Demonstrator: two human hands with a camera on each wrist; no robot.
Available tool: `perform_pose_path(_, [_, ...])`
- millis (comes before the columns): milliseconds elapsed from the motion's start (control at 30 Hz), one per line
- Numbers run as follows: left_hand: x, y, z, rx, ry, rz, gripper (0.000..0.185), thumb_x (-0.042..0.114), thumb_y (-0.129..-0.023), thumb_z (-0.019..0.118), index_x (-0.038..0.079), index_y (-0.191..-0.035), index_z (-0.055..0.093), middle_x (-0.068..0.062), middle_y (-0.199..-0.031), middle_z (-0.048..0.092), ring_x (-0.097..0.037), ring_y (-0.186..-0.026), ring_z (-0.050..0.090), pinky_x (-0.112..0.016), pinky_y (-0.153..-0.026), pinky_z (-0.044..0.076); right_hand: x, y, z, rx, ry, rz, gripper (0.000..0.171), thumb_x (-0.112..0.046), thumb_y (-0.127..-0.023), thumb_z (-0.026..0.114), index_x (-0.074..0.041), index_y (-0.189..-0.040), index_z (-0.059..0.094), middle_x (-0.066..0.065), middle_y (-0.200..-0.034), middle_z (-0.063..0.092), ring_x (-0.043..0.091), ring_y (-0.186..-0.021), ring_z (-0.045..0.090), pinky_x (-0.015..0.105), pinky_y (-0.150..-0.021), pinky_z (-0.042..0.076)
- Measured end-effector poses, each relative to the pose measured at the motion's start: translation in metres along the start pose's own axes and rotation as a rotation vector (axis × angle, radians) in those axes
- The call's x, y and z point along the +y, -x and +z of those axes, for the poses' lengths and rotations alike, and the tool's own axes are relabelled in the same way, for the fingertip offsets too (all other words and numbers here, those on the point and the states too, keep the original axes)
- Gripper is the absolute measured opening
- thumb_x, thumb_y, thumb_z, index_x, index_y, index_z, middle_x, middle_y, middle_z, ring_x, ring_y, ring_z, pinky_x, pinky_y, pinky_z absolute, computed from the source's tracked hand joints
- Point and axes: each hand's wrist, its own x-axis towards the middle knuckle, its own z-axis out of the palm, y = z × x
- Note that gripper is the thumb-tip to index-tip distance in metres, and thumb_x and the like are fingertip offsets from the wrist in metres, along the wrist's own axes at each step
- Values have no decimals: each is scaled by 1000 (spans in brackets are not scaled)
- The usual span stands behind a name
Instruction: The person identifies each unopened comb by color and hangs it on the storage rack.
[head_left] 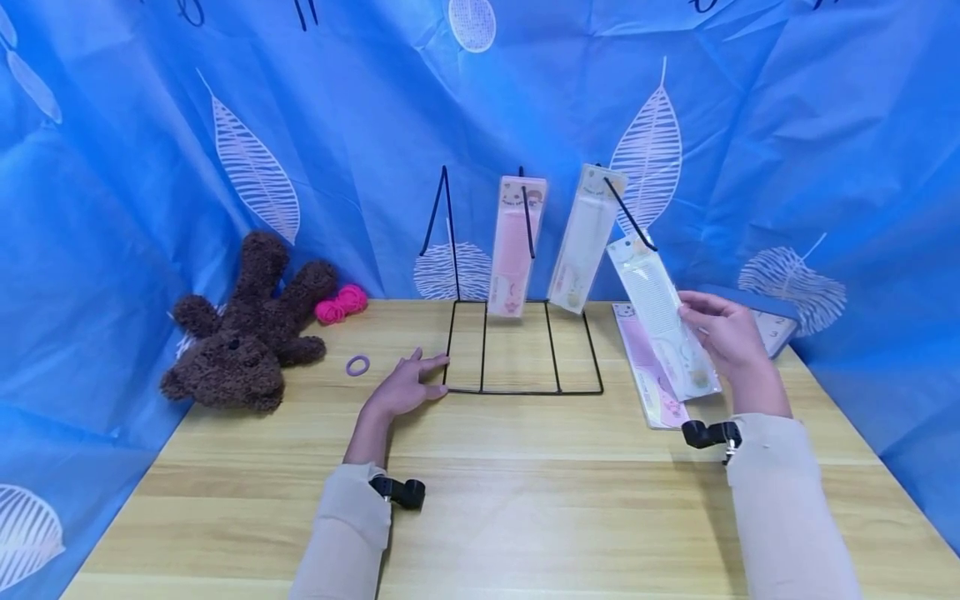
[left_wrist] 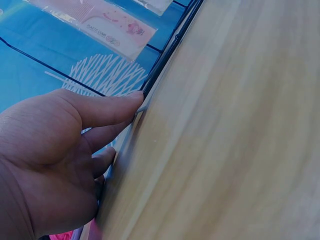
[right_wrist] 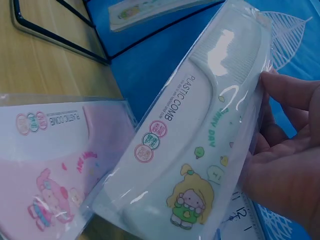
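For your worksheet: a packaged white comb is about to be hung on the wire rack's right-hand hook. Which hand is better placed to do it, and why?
Right. The right hand already grips the white comb packet, its top by the rack's right hook. The left hand lies flat against the wire rack's base, probably steadying it.

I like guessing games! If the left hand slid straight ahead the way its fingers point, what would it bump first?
Probably the black wire rack: the left hand lies flat on the table, fingertips already at the rack's base edge.
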Motion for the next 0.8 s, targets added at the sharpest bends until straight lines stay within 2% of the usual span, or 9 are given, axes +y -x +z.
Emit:
perform_pose_path(133, [0,0,0,0,7,-6,59,17,-96,69,17,-152,49,-21,-168,8,-51,-150,-6,-69,-116,2,-7,4,-3,50,-128,-67,35,-13,-90,77,-11,-125,73,-5,-112,69,12,-108,59,19,-82,53])
perform_pose_path(200, [0,0,0,0,10,-7,59,16,-97,69,17,-152,49,-21,-168,7,-51,-150,-6,-69,-116,2,-7,5,-4,36,-263,-118,32,-6,-90,76,-6,-122,74,-1,-111,71,14,-107,62,21,-83,54])
perform_pose_path(300, [0,0,0,-2,12,-6,59,16,-96,69,16,-152,49,-21,-168,7,-51,-149,-7,-69,-116,1,-5,7,-8,-30,-473,-213,23,6,-92,68,3,-114,74,7,-105,74,18,-101,68,25,-83,56])
perform_pose_path(400, [1,1,0,-6,9,-2,59,16,-97,69,16,-152,49,-22,-167,7,-52,-149,-6,-69,-116,1,-2,8,-12,-133,-611,-311,22,13,-97,55,8,-109,73,12,-102,74,21,-96,69,28,-82,54])
perform_pose_path(567, [2,2,-1,-7,5,-1,59,17,-96,69,15,-152,49,-22,-167,7,-52,-149,-6,-68,-116,1,3,9,-19,-309,-685,-408,30,15,-101,43,10,-107,71,16,-104,74,24,-97,69,32,-87,52])
perform_pose_path(800, [1,0,0,-2,3,2,58,16,-97,68,16,-152,49,-22,-167,9,-52,-149,-6,-69,-116,2,3,13,-16,-431,-673,-430,32,16,-101,41,10,-108,72,18,-102,75,26,-97,71,34,-90,52])
